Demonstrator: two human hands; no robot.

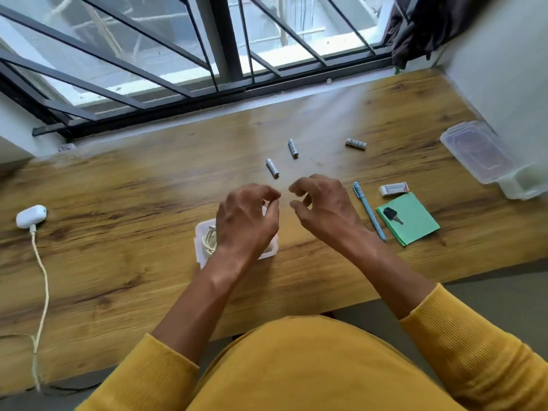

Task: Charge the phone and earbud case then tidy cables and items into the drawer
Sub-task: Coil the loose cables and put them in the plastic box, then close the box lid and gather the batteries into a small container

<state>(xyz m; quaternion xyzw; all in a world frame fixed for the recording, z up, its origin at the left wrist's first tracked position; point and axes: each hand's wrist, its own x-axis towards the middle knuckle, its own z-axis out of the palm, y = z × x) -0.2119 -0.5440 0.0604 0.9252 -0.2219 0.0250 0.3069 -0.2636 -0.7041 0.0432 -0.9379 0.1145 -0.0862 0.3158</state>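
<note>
Both hands hover with loosely curled fingers, empty — left hand (247, 216) above the small box (204, 247), right hand (321, 207) at its 3 o'clock.

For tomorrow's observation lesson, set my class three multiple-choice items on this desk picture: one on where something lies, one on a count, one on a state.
1. Where does the key lie?
A. on the green notepad
B. inside the small white tub
C. beside the earbud case

2. How many batteries lie loose on the desk?
A. two
B. three
C. five

3. What is the state of the earbud case?
A. plugged into a white cable
B. held in the left hand
C. lying with no cable

Answers:
1. A: the dark-headed key rests on the green pad, right of the blue pen.
2. B: one battery sits nearest the hands, a second behind it, a third further right.
3. A: the cable runs from the case off the desk's near edge, and both the left hand and the right hand hover with nothing in them.
</note>
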